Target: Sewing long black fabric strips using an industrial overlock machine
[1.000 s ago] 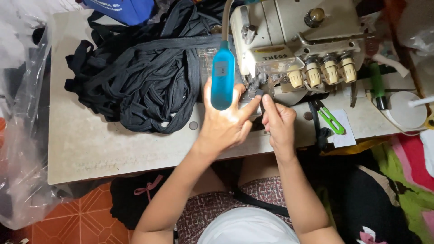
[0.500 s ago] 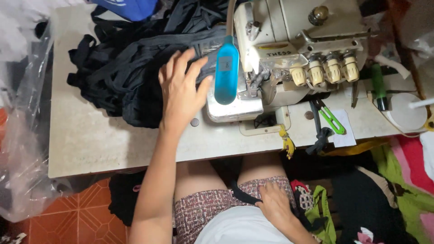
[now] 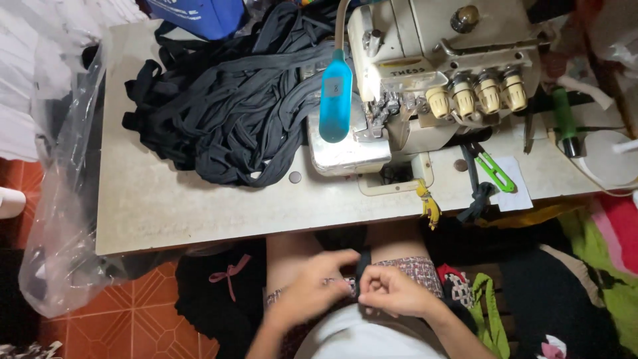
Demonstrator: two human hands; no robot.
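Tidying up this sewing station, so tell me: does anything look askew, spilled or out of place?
Nothing looks spilled or broken. The black fabric strips lie in a loose tangled heap on the table left of the sewing machine. Both hands, left hand and right hand, pinch a black strip at the lap.

- Single head view, looking steeply down from above the seated person.
- Bench (image 3: 199,206) fills upper frame, fairly near; lap and hands at bottom centre.
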